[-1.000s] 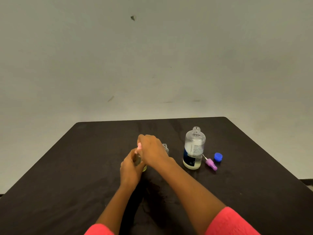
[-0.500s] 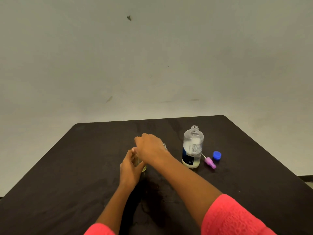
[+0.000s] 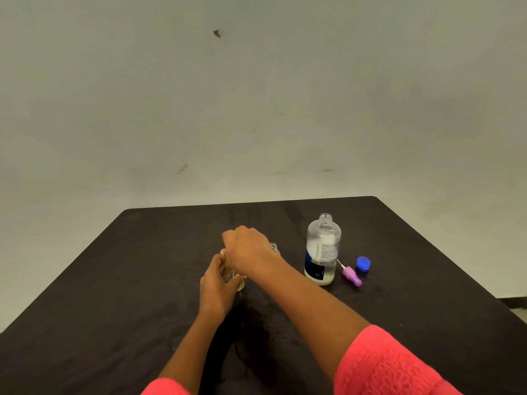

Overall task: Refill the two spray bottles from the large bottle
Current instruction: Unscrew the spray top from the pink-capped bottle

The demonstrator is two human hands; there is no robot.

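I see a plain indoor room — a dark table (image 3: 114,309) set before a pale, scuffed wall (image 3: 256,95), with a strip of floor (image 3: 521,314) and dark skirting (image 3: 513,302) at the right — home or lab, I cannot tell.

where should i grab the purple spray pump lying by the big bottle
Pinch the purple spray pump across its thick body, coming from above: it lies flat on the table, and its thin dip tube, pointing toward the large bottle, is too slender to grip.

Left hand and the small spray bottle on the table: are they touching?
Touching. The head view shows the left hand wrapped round the small spray bottle, fingers and thumb pressed against its side with no gap.
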